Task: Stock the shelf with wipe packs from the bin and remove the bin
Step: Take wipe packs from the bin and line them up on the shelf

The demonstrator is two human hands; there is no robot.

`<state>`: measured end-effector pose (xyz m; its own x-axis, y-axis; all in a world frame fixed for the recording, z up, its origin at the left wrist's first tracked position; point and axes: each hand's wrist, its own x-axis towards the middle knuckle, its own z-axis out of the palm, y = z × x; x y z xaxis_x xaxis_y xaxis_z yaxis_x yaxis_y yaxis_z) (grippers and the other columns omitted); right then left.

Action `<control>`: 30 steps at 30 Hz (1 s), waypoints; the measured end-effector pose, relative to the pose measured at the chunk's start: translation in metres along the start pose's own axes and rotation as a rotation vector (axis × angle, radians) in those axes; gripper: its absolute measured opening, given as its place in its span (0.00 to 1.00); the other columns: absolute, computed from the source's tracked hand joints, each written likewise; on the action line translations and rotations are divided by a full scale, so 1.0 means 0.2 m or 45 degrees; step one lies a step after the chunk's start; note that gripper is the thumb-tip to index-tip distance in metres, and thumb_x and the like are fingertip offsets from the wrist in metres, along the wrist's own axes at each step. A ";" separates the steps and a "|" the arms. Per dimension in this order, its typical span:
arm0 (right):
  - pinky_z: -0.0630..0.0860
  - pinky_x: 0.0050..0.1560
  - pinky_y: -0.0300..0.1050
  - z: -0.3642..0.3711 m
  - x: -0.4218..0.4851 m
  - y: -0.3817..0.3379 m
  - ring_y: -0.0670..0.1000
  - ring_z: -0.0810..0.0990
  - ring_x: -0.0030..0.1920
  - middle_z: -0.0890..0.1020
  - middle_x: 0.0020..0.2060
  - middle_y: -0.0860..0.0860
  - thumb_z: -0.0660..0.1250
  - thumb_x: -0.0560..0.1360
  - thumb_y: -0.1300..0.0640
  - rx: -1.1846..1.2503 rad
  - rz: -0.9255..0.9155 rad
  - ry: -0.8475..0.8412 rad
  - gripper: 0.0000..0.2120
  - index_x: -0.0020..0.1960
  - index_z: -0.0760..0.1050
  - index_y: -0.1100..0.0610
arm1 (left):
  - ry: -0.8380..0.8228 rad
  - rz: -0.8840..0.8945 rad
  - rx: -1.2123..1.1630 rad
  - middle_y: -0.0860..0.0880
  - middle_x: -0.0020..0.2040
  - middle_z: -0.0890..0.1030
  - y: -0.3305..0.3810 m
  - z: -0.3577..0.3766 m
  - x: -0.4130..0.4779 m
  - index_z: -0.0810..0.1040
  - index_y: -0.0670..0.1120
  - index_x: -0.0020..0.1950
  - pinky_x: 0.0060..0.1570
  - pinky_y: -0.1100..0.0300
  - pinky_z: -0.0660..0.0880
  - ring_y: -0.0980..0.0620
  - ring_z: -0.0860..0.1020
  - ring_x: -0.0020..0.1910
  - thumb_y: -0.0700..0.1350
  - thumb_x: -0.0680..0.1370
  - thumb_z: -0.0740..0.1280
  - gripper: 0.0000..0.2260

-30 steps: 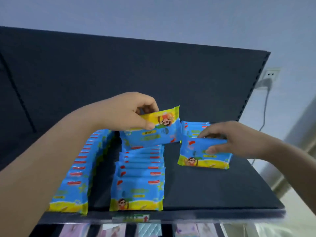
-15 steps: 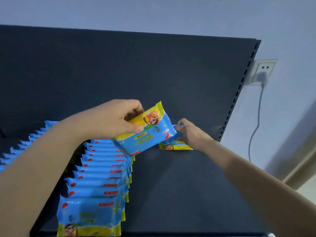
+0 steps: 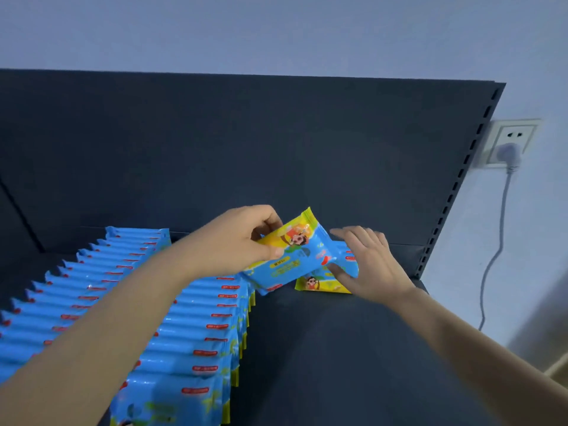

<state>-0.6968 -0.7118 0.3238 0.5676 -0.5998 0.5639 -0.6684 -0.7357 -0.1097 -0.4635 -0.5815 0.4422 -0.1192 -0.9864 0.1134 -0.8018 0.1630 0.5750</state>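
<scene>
My left hand (image 3: pixel 242 241) grips a blue and yellow wipe pack (image 3: pixel 292 256) by its yellow end and holds it tilted above the dark shelf (image 3: pixel 338 364). My right hand (image 3: pixel 368 265) rests with spread fingers on a short stack of packs (image 3: pixel 319 282) standing at the back right of the shelf, thumb against its front. Two long rows of the same packs (image 3: pixel 196 327) run from the back panel toward me on the left. The bin is not in view.
The shelf's dark back panel (image 3: pixel 246 149) rises behind the packs, with a slotted upright (image 3: pixel 461 176) at its right edge. A wall socket (image 3: pixel 510 142) with a plug and hanging cable sits on the wall to the right. Bare shelf lies right of the rows.
My right hand has set its pack down at the back of the shelf and now lies spread on it. My left hand has carried its pack right, close to that stack.
</scene>
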 end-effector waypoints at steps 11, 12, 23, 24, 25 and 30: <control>0.80 0.47 0.51 -0.21 -0.16 -0.24 0.55 0.83 0.45 0.85 0.45 0.53 0.75 0.69 0.60 1.372 0.571 -0.246 0.12 0.51 0.79 0.60 | 0.416 -0.245 -0.882 0.55 0.51 0.80 0.08 0.45 -0.04 0.73 0.47 0.59 0.37 0.74 0.73 0.57 0.79 0.48 0.38 0.72 0.72 0.17; 0.78 0.45 0.52 -0.22 -0.16 -0.20 0.57 0.82 0.43 0.84 0.42 0.53 0.76 0.69 0.57 1.196 0.525 -0.279 0.13 0.49 0.78 0.61 | 0.498 -0.191 -0.677 0.57 0.53 0.77 0.07 0.44 -0.04 0.69 0.50 0.62 0.41 0.73 0.72 0.58 0.77 0.51 0.39 0.71 0.73 0.23; 0.73 0.47 0.44 -0.14 -0.05 -0.06 0.47 0.75 0.47 0.75 0.50 0.47 0.69 0.72 0.55 0.172 0.371 -0.536 0.15 0.58 0.72 0.51 | 0.174 -0.065 0.410 0.50 0.55 0.76 -0.04 0.56 0.29 0.77 0.51 0.55 0.48 0.52 0.75 0.48 0.76 0.53 0.42 0.74 0.69 0.11; 0.74 0.50 0.44 -0.11 -0.05 -0.05 0.48 0.77 0.49 0.76 0.54 0.47 0.69 0.72 0.57 0.184 0.368 -0.475 0.16 0.59 0.72 0.51 | 0.173 -0.113 0.365 0.49 0.56 0.77 -0.07 0.58 0.32 0.78 0.50 0.56 0.49 0.53 0.75 0.48 0.76 0.53 0.42 0.74 0.70 0.12; 0.74 0.53 0.45 -0.08 -0.06 -0.04 0.49 0.77 0.52 0.75 0.57 0.48 0.69 0.73 0.58 0.175 0.351 -0.436 0.17 0.60 0.72 0.51 | 0.186 -0.155 0.304 0.49 0.57 0.78 -0.09 0.60 0.35 0.79 0.49 0.56 0.50 0.53 0.75 0.48 0.76 0.53 0.42 0.73 0.71 0.12; 0.60 0.67 0.45 0.05 -0.11 0.00 0.51 0.64 0.68 0.68 0.67 0.50 0.64 0.77 0.53 -0.155 0.233 -0.318 0.22 0.71 0.66 0.50 | 0.335 -0.232 0.199 0.47 0.58 0.74 -0.14 0.68 0.41 0.79 0.45 0.59 0.53 0.57 0.74 0.47 0.77 0.53 0.41 0.75 0.69 0.12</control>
<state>-0.7051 -0.7025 0.3035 0.5230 -0.7884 0.3239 -0.8142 -0.5745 -0.0838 -0.5307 -0.6702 0.3247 0.1724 -0.9560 0.2373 -0.8783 -0.0402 0.4763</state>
